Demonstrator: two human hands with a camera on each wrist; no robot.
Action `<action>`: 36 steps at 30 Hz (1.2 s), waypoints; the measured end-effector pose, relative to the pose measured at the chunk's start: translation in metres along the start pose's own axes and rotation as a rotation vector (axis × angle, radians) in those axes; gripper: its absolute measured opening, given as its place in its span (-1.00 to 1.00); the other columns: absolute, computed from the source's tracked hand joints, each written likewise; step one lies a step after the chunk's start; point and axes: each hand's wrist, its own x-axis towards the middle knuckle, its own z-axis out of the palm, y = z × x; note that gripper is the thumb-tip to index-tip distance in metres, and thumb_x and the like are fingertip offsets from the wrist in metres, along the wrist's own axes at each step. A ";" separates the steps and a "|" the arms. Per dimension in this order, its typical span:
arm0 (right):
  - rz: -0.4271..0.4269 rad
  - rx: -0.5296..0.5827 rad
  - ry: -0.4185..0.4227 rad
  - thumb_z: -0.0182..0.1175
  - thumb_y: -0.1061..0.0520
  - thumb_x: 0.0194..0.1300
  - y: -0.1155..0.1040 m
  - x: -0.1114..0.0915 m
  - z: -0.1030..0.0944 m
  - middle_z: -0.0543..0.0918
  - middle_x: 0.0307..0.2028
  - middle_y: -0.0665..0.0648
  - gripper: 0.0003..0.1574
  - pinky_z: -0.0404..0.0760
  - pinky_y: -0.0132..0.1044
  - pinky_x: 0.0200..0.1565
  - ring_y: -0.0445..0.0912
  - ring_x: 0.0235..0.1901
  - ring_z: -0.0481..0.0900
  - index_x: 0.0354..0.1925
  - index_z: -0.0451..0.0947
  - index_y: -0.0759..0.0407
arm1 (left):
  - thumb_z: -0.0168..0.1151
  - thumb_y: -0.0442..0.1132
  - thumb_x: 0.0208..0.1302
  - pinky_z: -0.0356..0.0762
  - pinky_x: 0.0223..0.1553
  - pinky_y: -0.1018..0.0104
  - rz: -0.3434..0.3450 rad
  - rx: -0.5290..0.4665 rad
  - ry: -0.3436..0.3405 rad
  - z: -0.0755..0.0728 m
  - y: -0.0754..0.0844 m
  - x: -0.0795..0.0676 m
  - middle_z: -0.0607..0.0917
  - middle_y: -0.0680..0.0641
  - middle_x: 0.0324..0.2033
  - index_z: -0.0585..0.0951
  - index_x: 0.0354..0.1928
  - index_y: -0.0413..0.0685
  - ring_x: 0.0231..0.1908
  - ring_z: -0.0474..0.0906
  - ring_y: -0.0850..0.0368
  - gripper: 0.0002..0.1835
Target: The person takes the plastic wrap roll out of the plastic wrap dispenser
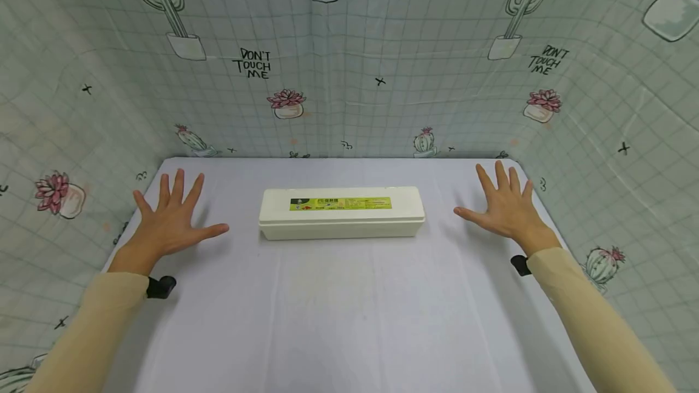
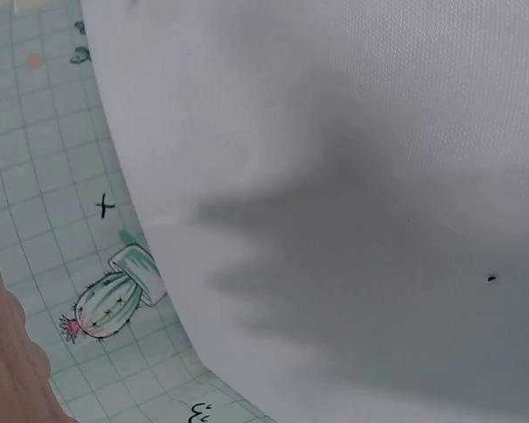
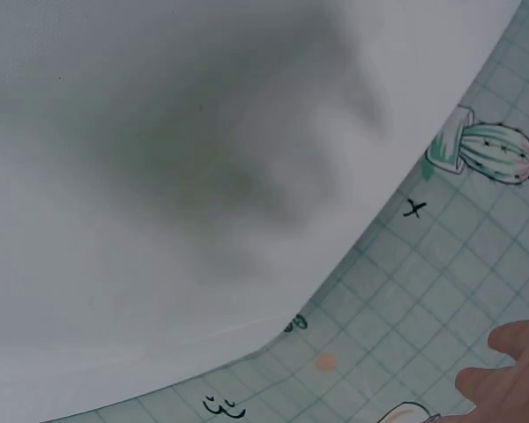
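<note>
Left hand (image 1: 168, 226) and right hand (image 1: 506, 208) hover splayed, holding nothing, perhaps so I see the white box (image 1: 341, 230) between.

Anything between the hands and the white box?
Nothing visible. In the head view, the left hand and right hand are on either side of the white box, with only white tabletop between.

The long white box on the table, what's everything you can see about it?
The long white box looks like smooth plastic, with a lid closed on top and ends that slant inward below. A yellow-green label with small print runs along the lid. It lies flat, crosswise on the white table, between the left hand and right hand, touching neither.
</note>
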 end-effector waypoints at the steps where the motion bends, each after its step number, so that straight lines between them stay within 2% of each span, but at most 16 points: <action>1: 0.000 -0.001 0.001 0.12 -0.67 0.19 0.000 0.000 0.000 -0.25 0.58 0.55 0.49 -0.29 0.70 0.28 0.58 0.52 -0.29 0.67 -0.22 0.11 | 0.11 0.59 0.18 -0.71 0.17 -0.73 0.001 -0.001 0.002 0.000 0.000 0.000 -0.39 -0.44 0.58 -0.31 0.67 0.04 0.53 -0.62 -0.48 0.32; 11: -0.017 0.011 0.032 0.13 -0.67 0.19 -0.004 0.001 -0.005 -0.26 0.59 0.53 0.48 -0.29 0.70 0.28 0.57 0.53 -0.27 0.67 -0.22 0.09 | 0.12 0.59 0.16 -0.70 0.17 -0.73 0.003 -0.006 0.023 0.000 0.007 0.001 -0.38 -0.44 0.58 -0.29 0.67 0.04 0.53 -0.61 -0.48 0.33; 23: -0.045 0.039 0.023 0.11 -0.66 0.22 -0.030 0.003 -0.014 -0.27 0.61 0.49 0.46 -0.31 0.65 0.34 0.55 0.54 -0.31 0.68 -0.31 0.00 | 0.19 0.60 0.10 -0.67 0.18 -0.74 0.001 -0.052 0.009 0.006 0.025 0.010 -0.39 -0.41 0.59 -0.33 0.66 0.00 0.53 -0.64 -0.47 0.40; 36: -0.111 0.087 0.042 0.14 -0.65 0.21 -0.061 0.008 -0.010 -0.24 0.62 0.45 0.45 -0.25 0.60 0.38 0.46 0.58 -0.34 0.69 -0.28 -0.03 | 0.41 0.49 0.00 -0.52 0.24 -0.75 0.016 -0.181 0.025 0.026 0.045 0.020 -0.30 -0.42 0.60 -0.34 0.66 -0.03 0.54 -0.53 -0.52 0.50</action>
